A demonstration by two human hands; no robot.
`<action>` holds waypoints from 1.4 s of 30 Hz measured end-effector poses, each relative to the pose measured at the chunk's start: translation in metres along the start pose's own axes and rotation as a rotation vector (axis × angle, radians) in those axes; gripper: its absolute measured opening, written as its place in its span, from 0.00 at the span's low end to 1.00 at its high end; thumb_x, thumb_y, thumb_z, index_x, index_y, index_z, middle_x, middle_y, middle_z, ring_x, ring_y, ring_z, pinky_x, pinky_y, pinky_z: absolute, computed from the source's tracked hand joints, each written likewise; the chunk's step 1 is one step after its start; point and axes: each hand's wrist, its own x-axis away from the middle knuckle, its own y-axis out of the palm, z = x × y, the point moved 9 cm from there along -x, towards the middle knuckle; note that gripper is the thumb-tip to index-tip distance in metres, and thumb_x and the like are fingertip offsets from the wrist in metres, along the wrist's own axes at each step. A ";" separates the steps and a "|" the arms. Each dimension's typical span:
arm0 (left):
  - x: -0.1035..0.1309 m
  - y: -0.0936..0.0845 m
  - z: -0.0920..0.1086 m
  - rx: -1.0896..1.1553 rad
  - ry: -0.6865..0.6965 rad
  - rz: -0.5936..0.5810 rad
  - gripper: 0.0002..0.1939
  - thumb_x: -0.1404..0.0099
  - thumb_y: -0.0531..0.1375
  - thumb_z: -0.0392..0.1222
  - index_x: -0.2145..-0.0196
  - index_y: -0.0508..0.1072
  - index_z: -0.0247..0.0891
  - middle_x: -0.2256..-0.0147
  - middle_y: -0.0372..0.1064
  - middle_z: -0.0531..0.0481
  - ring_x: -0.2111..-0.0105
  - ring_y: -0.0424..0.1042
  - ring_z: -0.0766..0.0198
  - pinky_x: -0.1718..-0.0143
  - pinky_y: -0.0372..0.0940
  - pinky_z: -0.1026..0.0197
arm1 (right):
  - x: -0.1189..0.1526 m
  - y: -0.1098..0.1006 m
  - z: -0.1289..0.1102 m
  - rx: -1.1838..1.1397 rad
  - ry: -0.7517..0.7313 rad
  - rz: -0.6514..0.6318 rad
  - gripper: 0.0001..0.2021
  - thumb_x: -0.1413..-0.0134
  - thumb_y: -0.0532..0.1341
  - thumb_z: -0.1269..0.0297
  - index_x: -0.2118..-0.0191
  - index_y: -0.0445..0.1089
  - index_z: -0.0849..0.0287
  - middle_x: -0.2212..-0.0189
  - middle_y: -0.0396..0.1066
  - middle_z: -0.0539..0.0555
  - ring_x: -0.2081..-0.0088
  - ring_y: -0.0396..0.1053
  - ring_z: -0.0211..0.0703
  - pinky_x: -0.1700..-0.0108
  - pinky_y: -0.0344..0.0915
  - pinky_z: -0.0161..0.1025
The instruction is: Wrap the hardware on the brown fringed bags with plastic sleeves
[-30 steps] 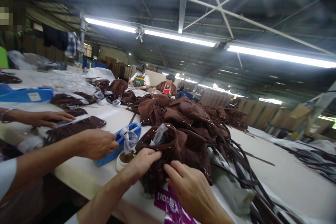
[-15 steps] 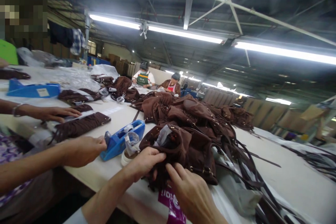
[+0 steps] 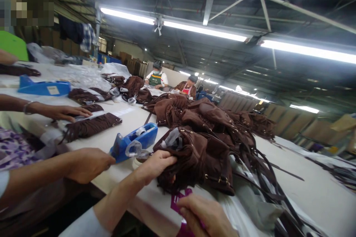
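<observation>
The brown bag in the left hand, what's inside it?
Crumpled grey-white stuff shows in the mouth of the brown bag. The left hand holds its edge. The cloth hides anything deeper, so I can't tell.

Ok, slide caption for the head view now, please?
Left hand grips a brown bag near its opening; right hand at purple printed plastic, blue tape dispenser nearby.
</observation>
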 end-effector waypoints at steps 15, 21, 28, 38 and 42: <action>0.028 0.013 -0.017 -0.046 -0.018 -0.141 0.27 0.46 0.61 0.65 0.76 0.70 0.35 0.83 0.69 0.50 0.86 0.62 0.69 0.83 0.52 0.66 | -0.019 0.010 0.003 0.710 -0.169 0.057 0.17 0.36 0.50 0.75 0.43 0.61 0.69 0.75 0.74 0.51 0.80 0.71 0.41 0.77 0.55 0.40; 0.026 0.011 -0.017 -0.052 0.011 -0.097 0.21 0.44 0.60 0.60 0.73 0.69 0.36 0.82 0.67 0.54 0.84 0.64 0.67 0.81 0.54 0.66 | -0.007 0.018 -0.021 0.627 -0.272 0.017 0.12 0.38 0.52 0.75 0.53 0.69 0.63 0.77 0.73 0.49 0.80 0.70 0.41 0.79 0.58 0.41; 0.048 0.009 -0.039 -0.039 -0.024 -0.080 0.17 0.41 0.59 0.56 0.69 0.69 0.36 0.82 0.63 0.56 0.83 0.61 0.68 0.80 0.54 0.65 | -0.063 -0.020 -0.035 0.585 -0.250 -0.124 0.17 0.39 0.62 0.65 0.44 0.70 0.53 0.40 0.69 0.59 0.40 0.65 0.60 0.45 0.65 0.57; 0.091 0.024 -0.103 0.162 -0.193 -0.009 0.20 0.50 0.58 0.39 0.57 0.66 0.36 0.78 0.64 0.58 0.81 0.58 0.71 0.80 0.49 0.68 | -0.061 0.047 0.022 0.614 0.209 -0.512 0.27 0.37 0.59 0.67 0.33 0.60 0.56 0.65 0.82 0.61 0.66 0.81 0.57 0.71 0.67 0.41; 0.096 0.025 -0.119 0.171 -0.259 0.029 0.20 0.48 0.57 0.40 0.55 0.64 0.36 0.77 0.65 0.57 0.82 0.59 0.71 0.81 0.50 0.67 | -0.055 0.063 0.023 0.589 0.192 -0.502 0.28 0.37 0.58 0.69 0.33 0.58 0.52 0.62 0.82 0.59 0.63 0.80 0.54 0.69 0.67 0.40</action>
